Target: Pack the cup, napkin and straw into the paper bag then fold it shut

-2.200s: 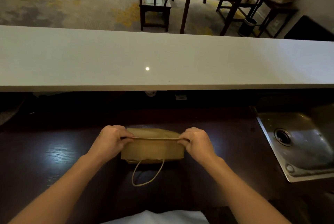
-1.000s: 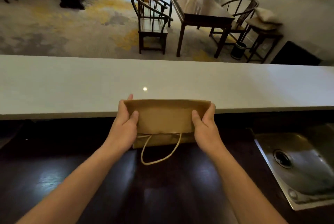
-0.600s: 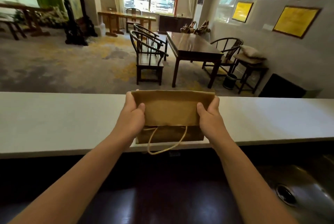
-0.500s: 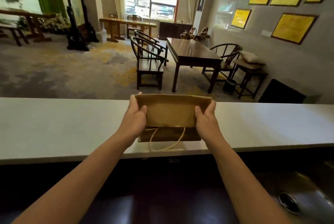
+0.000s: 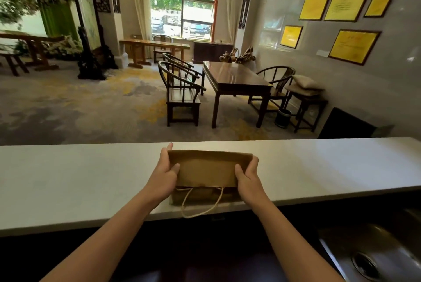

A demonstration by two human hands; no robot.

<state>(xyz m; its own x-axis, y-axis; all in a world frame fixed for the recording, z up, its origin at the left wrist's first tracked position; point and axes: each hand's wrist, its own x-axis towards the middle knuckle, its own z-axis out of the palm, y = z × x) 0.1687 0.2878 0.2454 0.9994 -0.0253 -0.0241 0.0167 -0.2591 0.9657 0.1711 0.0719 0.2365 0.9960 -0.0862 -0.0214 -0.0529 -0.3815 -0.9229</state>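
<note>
A brown paper bag with its top folded down rests on the white raised counter, close to the near edge. My left hand grips the bag's left side and my right hand grips its right side. The bag's cord handle hangs in a loop over the counter's front edge. The cup, napkin and straw are not visible.
Below the white counter lies a dark worktop with a steel sink at the lower right. Beyond the counter stand dark wooden chairs and a table on a patterned carpet.
Both hands lifted the folded bag from the dark worktop up and forward onto the white counter. The view tilted up toward the room.
</note>
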